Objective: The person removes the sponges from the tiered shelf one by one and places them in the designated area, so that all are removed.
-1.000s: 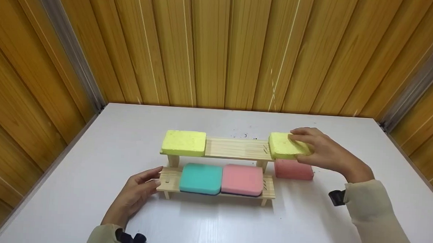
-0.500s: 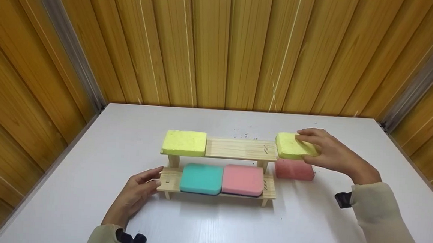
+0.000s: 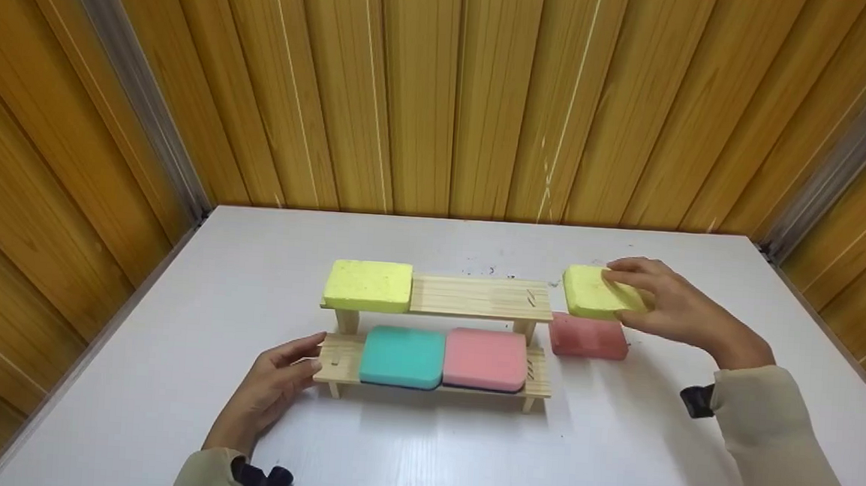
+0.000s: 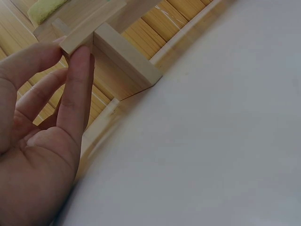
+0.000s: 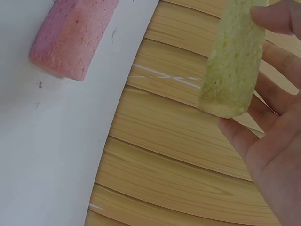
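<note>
My right hand (image 3: 673,306) grips a yellow sponge (image 3: 594,292) by its edges, thumb in front and fingers behind. In the right wrist view this sponge (image 5: 235,61) hangs apart from the table, with a red sponge (image 5: 75,37) across from it. My left hand (image 3: 274,383) pinches the left end of a two-tier wooden shelf (image 3: 478,297) at its lower step; the left wrist view shows the board end (image 4: 89,30) between thumb and fingers. Another yellow sponge (image 3: 368,286) lies on the upper step's left. On the lower step sit a teal sponge (image 3: 402,356) and a pink sponge (image 3: 486,359), side by side.
The red sponge (image 3: 589,337) lies on the white table (image 3: 435,453) just right of the shelf, below the held sponge in the head view. Wood-patterned panels (image 3: 487,96) rise behind the table and at both sides. Small dark specks dot the tabletop behind the shelf.
My right hand has carried the yellow sponge rightward, away from the upper step's right end, which now shows bare. My left hand and the other sponges stay where they were.
</note>
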`<state>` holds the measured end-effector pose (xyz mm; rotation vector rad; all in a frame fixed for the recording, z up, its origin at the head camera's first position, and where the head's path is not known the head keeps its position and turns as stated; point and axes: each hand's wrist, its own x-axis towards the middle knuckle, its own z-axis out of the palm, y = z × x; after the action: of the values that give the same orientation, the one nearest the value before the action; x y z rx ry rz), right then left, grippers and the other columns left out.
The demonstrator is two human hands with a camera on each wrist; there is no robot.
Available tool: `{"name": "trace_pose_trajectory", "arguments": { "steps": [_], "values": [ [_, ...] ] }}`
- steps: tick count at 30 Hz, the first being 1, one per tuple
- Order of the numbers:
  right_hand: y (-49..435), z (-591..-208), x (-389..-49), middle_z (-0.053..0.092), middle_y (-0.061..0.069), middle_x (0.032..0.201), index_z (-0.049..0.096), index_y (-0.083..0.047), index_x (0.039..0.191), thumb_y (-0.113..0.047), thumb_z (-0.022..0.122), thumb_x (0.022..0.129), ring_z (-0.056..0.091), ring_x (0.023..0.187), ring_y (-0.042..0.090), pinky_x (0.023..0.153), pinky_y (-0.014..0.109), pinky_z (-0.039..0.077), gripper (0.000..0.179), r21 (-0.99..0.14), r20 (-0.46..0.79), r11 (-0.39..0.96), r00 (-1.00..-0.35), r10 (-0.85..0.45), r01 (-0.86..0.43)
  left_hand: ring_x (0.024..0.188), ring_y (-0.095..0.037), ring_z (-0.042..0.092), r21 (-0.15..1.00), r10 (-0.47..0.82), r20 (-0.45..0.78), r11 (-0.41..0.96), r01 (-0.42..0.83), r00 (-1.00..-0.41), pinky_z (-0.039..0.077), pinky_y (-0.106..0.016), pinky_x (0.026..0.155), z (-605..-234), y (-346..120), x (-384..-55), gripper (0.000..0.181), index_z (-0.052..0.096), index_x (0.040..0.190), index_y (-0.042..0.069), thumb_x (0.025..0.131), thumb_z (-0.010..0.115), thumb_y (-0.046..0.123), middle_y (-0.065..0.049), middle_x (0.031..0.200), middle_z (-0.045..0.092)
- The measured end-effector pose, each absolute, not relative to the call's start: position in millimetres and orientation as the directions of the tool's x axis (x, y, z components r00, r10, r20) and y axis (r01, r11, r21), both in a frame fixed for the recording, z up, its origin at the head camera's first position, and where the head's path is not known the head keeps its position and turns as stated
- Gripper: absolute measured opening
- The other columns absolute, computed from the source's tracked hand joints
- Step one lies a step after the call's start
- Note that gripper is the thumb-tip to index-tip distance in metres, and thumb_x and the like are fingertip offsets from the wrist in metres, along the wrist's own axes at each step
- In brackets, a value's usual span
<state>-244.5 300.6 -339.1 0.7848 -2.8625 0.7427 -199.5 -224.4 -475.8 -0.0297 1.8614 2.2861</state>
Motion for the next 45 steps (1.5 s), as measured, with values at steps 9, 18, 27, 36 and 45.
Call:
{"name": "trace_pose_trajectory", "arguments": {
  "steps": [9,18,27,36,45],
  "values": [
    [312,-341,-247,0.048,0.02,0.136,0.056,0.002,0.132,-0.008,0.07,0.081,0.041,0.124,0.042,0.094,0.059,0.037,0.054,-0.422,0.171,0.778,-0.883,-0.437,-0.466,0.1,-0.018,0.06,0.962,0.156,-0.135,-0.215,-0.167,-0.978,0.054,-0.025,0.081,-475,-224,-200,0.052,0.052,0.136,0.001,0.085,0.064,-0.002,-0.008,0.117,0.052],
    [323,-347,-249,0.047,0.022,0.137,0.055,0.003,0.132,-0.008,0.07,0.081,0.04,0.124,0.043,0.093,0.06,0.037,0.054,-0.417,0.158,0.792,-0.894,-0.42,-0.446,0.101,-0.018,0.06,0.969,0.147,-0.141,-0.182,-0.167,-0.979,0.054,-0.026,0.082,-474,-222,-200,0.055,0.049,0.138,-0.002,0.085,0.064,-0.002,-0.008,0.117,0.052],
    [331,-351,-248,0.046,0.023,0.137,0.054,0.004,0.132,-0.007,0.071,0.081,0.039,0.124,0.044,0.092,0.06,0.036,0.055,-0.417,0.143,0.798,-0.898,-0.415,-0.435,0.102,-0.018,0.06,0.972,0.157,-0.133,-0.172,-0.16,-0.979,0.054,-0.026,0.084,-475,-222,-200,0.058,0.044,0.14,-0.004,0.086,0.064,-0.001,-0.009,0.119,0.051],
    [339,-357,-249,0.046,0.025,0.136,0.054,0.007,0.13,-0.003,0.069,0.08,0.039,0.123,0.045,0.092,0.061,0.036,0.054,-0.417,0.147,0.796,-0.897,-0.417,-0.439,0.103,-0.019,0.059,0.968,0.169,-0.123,-0.195,-0.156,-0.978,0.054,-0.028,0.086,-476,-223,-200,0.056,0.045,0.139,-0.004,0.086,0.063,-0.002,-0.009,0.118,0.051],
    [344,-358,-248,0.042,0.024,0.14,0.051,0.005,0.134,-0.009,0.069,0.083,0.035,0.127,0.047,0.095,0.067,0.033,0.056,-0.425,0.082,0.819,-0.918,-0.389,-0.385,0.101,-0.019,0.061,0.967,0.174,-0.118,-0.203,-0.153,-0.978,0.055,-0.028,0.084,-475,-223,-200,0.054,0.048,0.138,-0.002,0.086,0.063,-0.002,-0.008,0.116,0.053]
  ]
}}
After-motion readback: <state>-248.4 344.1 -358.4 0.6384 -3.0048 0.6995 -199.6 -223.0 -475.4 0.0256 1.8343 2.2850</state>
